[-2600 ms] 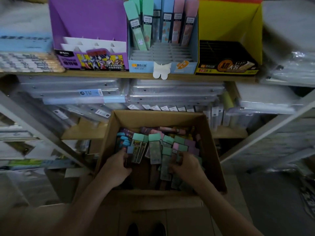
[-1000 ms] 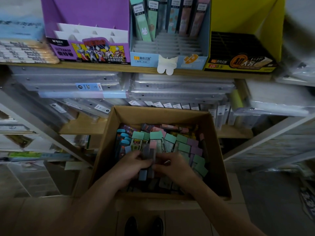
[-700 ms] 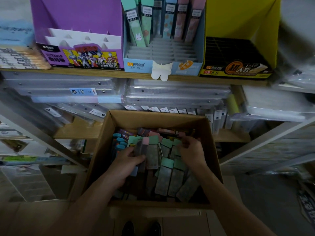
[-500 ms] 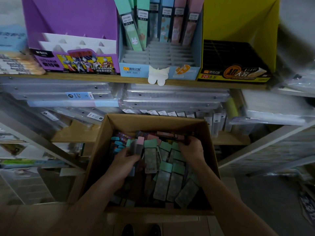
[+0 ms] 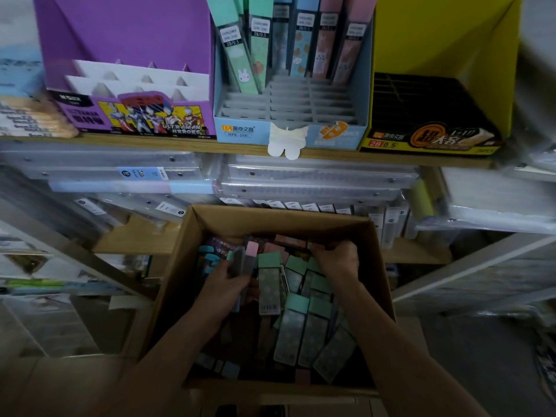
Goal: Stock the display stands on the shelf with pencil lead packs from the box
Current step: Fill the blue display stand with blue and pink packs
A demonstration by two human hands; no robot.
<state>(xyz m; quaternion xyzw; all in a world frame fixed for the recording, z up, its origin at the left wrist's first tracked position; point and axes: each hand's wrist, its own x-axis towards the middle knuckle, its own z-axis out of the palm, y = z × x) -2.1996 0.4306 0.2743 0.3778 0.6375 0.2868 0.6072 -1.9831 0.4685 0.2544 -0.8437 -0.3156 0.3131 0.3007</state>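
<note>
An open cardboard box below the shelf holds several loose pencil lead packs with green, pink and blue caps. My left hand grips a few packs upright, a pink-capped pack foremost. My right hand reaches to the box's far right, its fingers curled onto packs there; what it holds is hidden. On the shelf stand three display stands: a purple stand, a light blue stand with several tall packs in its back row, and a yellow-black stand.
The wooden shelf edge runs across above the box. Clear plastic cases are stacked under it, and small tagged packs stand behind the box. Wrapped stock lies at the right and the left.
My left hand has gathered packs and lifted them slightly. My right hand moved from the box's near side to its far right corner.
</note>
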